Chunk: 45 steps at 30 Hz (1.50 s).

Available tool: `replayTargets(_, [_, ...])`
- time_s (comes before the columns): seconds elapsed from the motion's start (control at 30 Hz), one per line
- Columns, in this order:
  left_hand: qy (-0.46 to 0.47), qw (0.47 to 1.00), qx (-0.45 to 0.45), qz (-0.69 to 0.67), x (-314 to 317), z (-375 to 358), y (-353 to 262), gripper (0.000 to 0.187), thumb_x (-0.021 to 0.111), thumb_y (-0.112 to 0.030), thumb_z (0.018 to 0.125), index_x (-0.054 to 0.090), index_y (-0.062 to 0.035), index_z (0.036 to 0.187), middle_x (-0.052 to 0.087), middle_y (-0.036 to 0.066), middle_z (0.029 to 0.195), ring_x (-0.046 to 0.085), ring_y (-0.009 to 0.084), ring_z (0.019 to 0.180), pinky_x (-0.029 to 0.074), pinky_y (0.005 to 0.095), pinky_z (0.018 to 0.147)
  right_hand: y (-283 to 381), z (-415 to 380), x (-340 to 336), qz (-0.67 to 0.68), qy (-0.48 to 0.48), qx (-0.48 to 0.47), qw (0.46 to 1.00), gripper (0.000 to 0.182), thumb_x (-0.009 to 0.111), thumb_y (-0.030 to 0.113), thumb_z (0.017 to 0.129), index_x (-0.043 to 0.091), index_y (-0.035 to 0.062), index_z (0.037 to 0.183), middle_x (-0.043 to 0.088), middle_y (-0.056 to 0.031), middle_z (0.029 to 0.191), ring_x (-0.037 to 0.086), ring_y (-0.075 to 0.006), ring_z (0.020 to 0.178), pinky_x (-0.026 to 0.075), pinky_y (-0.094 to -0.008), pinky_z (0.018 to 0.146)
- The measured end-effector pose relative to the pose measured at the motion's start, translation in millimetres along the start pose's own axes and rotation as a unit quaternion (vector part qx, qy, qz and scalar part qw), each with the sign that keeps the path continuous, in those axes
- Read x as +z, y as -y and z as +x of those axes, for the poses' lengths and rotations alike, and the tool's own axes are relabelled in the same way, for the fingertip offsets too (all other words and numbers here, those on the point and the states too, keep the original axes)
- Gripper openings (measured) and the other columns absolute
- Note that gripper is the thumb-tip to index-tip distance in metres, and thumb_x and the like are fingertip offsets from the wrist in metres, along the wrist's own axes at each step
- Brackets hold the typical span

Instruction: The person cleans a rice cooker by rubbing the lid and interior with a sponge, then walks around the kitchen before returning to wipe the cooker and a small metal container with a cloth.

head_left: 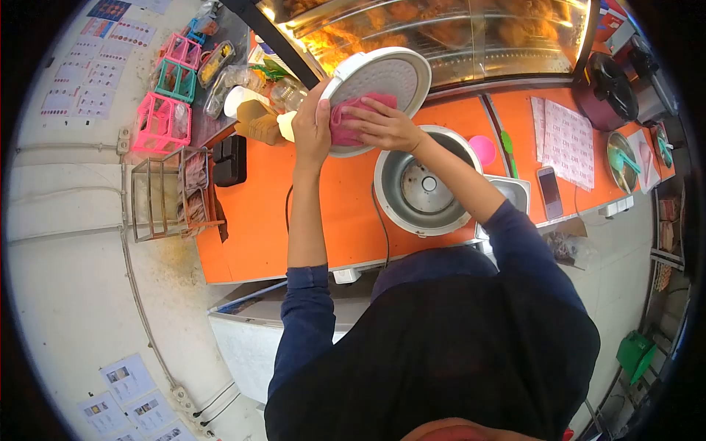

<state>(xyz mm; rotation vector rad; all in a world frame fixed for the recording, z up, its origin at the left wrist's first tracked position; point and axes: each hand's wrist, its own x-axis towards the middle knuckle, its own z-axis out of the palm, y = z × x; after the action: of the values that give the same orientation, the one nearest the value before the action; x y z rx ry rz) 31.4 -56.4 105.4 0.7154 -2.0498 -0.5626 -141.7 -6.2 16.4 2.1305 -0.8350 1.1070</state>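
My left hand (pixel 313 126) grips the near-left edge of a round white lid (pixel 403 75), which is raised and tilted over the counter. A bunched pink cloth (pixel 343 131) lies against the lid's inner face. Over that cloth my right hand (pixel 388 129) is pressed, fingers together and pointing left. Below my right forearm stands a rice cooker body (pixel 382 192) without its pot, its round heating plate (pixel 429 185) showing at the bottom.
The orange counter (pixel 257 220) also holds a pink cup (pixel 482 150), green tongs (pixel 509 151), a phone (pixel 549 192) and printed paper sheets (pixel 570 143). Behind is a lit glass display case (pixel 441 40). A black box (pixel 229 160) and pink basket (pixel 163 121) stand left.
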Motion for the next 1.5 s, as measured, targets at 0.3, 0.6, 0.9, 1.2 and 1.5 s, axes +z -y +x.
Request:
replayTargets(0.3, [0.005,1.0,0.019,0.003,-1,-9,0,0.045,0.041,-0.034,0.104,0.06,0.0023,0.123,0.067,0.018,0.112,0.064,0.0277,0.104,0.048,0.0367,0.09,10,7,-19,-0.047,-0.138,0.353,0.924,0.036,0.062,0.002,0.075,0.071,0.0075,0.109,0.056,-0.0143,0.132,0.05,-0.0384,0.128,0.043,-0.0459,0.099])
replayTargets(0.6, [-0.021,0.999,0.04,0.009,8,-24,-15,0.046,0.042,-0.036,0.104,0.06,0.0027,0.122,0.066,0.019,0.111,0.064,0.0295,0.101,0.048,0.0379,0.088,70,-21,13,-0.103,0.029,0.584,0.805,0.054,0.059,-0.004,0.071,0.049,-0.0201,0.122,0.054,-0.0251,0.097,0.052,-0.038,0.092,0.044,-0.0457,0.079])
replayTargets(0.9, [-0.035,0.999,0.018,0.001,5,-22,-12,0.049,0.037,-0.037,0.105,0.058,0.0023,0.125,0.064,0.017,0.115,0.06,0.028,0.107,0.045,0.0374,0.094,123,27,-39,0.419,0.154,0.581,0.681,0.028,0.061,0.009,0.077,0.064,-0.0044,0.102,0.061,-0.0235,0.099,0.061,-0.034,0.093,0.049,-0.0411,0.079])
replayTargets(1.2, [-0.016,0.997,-0.01,-0.069,6,-16,-8,0.047,0.035,-0.036,0.105,0.056,0.0004,0.126,0.062,0.014,0.117,0.057,0.0236,0.109,0.043,0.0359,0.096,8,37,-43,0.035,-0.212,0.443,0.87,0.043,0.058,-0.002,0.074,0.068,0.0083,0.114,0.05,-0.0121,0.138,0.053,-0.0339,0.111,0.043,-0.0417,0.098])
replayTargets(1.5, [-0.023,0.999,-0.031,-0.003,-8,-17,1,0.045,0.032,-0.034,0.105,0.053,-0.0014,0.127,0.061,0.016,0.116,0.059,0.0266,0.107,0.044,0.0372,0.093,98,18,19,0.201,-0.102,0.348,0.91,0.029,0.063,0.001,0.07,0.07,0.0131,0.096,0.067,0.0028,0.116,0.056,-0.027,0.099,0.049,-0.0384,0.086])
